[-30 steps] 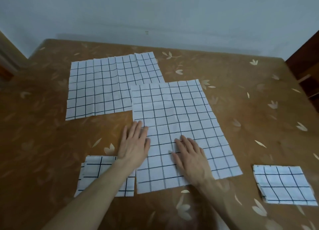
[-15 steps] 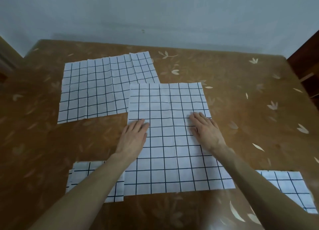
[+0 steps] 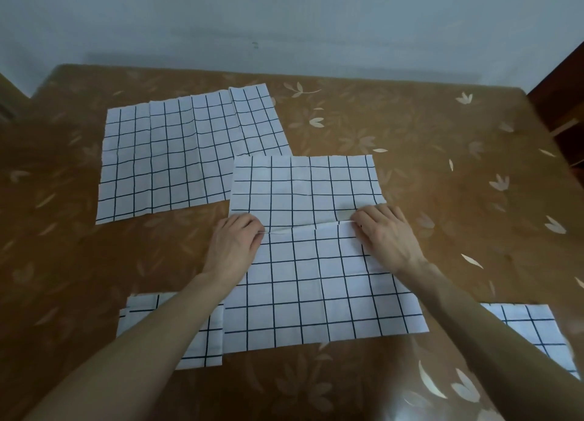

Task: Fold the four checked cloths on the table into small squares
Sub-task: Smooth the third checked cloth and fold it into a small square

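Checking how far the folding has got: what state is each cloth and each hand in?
Middle cloth: spread flat, pinched into a crosswise ridge.
Far-left cloth: unfolded, flat, creased.
Near-left cloth: folded small, partly under the left forearm.
Near-right cloth: folded small.
Left hand: grip pinching the ridge.
Right hand: grip pinching the ridge.

A brown table [image 3: 410, 174] fills most of the view, its glossy top printed with pale leaf and flower shapes that catch soft reflections near the front edge. Behind it stands a plain, pale grey-blue wall [image 3: 284, 19] with a small dark mark. Dark wooden furniture [image 3: 565, 104] shows at the right edge, and a brown strip [image 3: 9, 98] at the left. The light is dim and even.
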Available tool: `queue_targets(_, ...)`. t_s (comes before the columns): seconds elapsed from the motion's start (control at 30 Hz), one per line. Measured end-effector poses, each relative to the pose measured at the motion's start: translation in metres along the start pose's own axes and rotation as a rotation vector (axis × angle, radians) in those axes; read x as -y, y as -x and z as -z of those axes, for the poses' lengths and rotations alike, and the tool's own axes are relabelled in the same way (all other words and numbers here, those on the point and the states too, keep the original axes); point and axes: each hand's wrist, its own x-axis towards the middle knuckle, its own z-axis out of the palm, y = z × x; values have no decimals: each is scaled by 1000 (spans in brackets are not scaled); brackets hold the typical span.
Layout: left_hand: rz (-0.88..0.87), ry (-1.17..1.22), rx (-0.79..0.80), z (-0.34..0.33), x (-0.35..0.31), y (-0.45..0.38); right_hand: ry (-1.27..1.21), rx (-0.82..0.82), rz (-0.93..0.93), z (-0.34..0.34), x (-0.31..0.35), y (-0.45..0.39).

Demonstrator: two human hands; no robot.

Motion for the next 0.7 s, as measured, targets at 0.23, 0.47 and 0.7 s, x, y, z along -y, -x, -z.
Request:
queue_targets(0.23,-79,37,42,46,-11,-20,13,4,42,31,-6,-18)
queue_targets(0.47,-73,88,7,88,-29,-41,-187,13,0,71,-2,-33)
queue_targets(0.7,-69,54,26,108,-28,-37,-178,29,11,95,-4,-17)
